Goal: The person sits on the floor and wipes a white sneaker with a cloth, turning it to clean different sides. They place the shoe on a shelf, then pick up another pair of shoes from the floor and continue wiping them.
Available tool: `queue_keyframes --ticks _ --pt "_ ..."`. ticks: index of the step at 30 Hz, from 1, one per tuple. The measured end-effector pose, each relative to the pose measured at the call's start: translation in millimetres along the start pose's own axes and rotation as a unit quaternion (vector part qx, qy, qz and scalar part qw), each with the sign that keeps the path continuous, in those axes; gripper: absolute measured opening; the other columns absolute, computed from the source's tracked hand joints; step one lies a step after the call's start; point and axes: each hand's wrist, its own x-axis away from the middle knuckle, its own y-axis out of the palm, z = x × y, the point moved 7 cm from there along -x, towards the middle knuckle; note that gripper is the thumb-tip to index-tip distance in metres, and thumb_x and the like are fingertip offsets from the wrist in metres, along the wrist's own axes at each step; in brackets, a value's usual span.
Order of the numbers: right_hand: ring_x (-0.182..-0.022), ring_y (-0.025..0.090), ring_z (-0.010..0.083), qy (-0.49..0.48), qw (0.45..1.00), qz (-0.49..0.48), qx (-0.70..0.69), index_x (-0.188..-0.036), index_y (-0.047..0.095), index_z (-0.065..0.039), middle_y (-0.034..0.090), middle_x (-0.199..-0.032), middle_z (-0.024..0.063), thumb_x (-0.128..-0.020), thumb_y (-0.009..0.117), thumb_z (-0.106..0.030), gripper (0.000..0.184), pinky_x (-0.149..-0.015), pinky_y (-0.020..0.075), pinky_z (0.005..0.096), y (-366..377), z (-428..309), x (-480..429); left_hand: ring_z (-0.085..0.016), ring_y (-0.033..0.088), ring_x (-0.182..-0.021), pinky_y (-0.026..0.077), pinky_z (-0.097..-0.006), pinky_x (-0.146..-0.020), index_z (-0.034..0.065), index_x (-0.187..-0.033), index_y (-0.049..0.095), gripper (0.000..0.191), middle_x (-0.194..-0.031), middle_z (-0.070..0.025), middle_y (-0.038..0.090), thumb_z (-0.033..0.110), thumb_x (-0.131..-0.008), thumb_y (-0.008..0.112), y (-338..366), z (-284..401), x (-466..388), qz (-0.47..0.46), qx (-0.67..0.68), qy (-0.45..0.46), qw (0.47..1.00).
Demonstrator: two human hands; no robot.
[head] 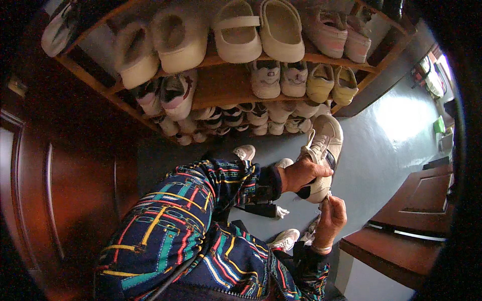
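My left hand (305,174) grips a beige lace-up sneaker (322,146) with dark side panels around its ankle part, the toe pointing up towards the shoe rack. My right hand (333,215) pinches a small whitish piece (328,195), perhaps tissue or cloth, against the sneaker's heel. The fingers hide most of that piece. Partly behind my left wrist, another pale shoe (284,163) shows on the floor. Pale sneakers (244,152) (287,239) stand near my legs.
A wooden shoe rack (222,84) with several tiers of shoes spans the top. On the grey floor (361,158) lies a crumpled white scrap (281,212). A brown wooden door (79,188) is at left, a wooden bench-like piece (391,252) at lower right.
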Motion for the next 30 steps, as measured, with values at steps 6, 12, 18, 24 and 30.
queue_keyframes --ticks 6,12,18,24,30 --pt "-0.083 0.056 0.0141 -0.079 0.992 0.039 0.089 -0.096 0.064 0.001 0.060 -0.094 0.0050 -0.090 0.067 0.002 0.007 -0.073 0.0479 0.0266 -6 -12 1 -0.013 0.061 -0.075 0.051 -0.0319 -0.071 0.0051 -0.091 0.068 0.013 -0.084 -0.0020 0.066 0.018 -0.089 0.070 8 -16 -4 -0.009 0.147 -0.008 0.989" --pt "-0.087 0.063 0.0229 -0.081 0.988 0.065 0.119 -0.097 0.067 0.001 0.065 -0.097 0.0121 -0.087 0.072 -0.002 0.011 -0.077 0.0535 0.0331 -8 -19 12 -0.015 0.064 -0.075 0.054 -0.0326 -0.072 0.0055 -0.090 0.069 0.017 -0.085 -0.0045 0.068 0.022 -0.091 0.069 6 -20 -1 0.012 0.146 -0.019 0.989" --pt "-0.081 0.064 0.0231 -0.129 0.983 0.077 0.107 -0.098 0.068 -0.001 0.065 -0.099 0.0137 -0.090 0.071 -0.004 0.009 -0.068 0.0568 0.0327 -9 -24 22 -0.020 0.068 -0.075 0.056 -0.0358 -0.072 0.0037 -0.092 0.068 0.020 -0.085 -0.0078 0.070 0.023 -0.093 0.065 16 -32 1 -0.031 0.289 -0.117 0.950" --pt "-0.081 0.064 0.0221 -0.157 0.977 0.080 0.119 -0.097 0.068 -0.001 0.065 -0.099 0.0139 -0.089 0.071 -0.001 0.009 -0.066 0.0575 0.0322 -11 -28 29 -0.024 0.069 -0.076 0.057 -0.0393 -0.073 0.0042 -0.095 0.066 0.019 -0.085 -0.0089 0.069 0.023 -0.091 0.066 21 -33 2 -0.009 0.351 -0.123 0.928" --pt "-0.084 0.065 0.0204 -0.130 0.975 0.055 0.171 -0.097 0.068 0.000 0.065 -0.100 0.0135 -0.087 0.069 0.003 0.010 -0.069 0.0573 0.0308 -13 -26 33 -0.029 0.070 -0.081 0.057 -0.0454 -0.082 0.0045 -0.102 0.065 0.024 -0.092 -0.0118 0.071 0.025 -0.090 0.066 22 -38 2 0.017 0.440 -0.172 0.881"
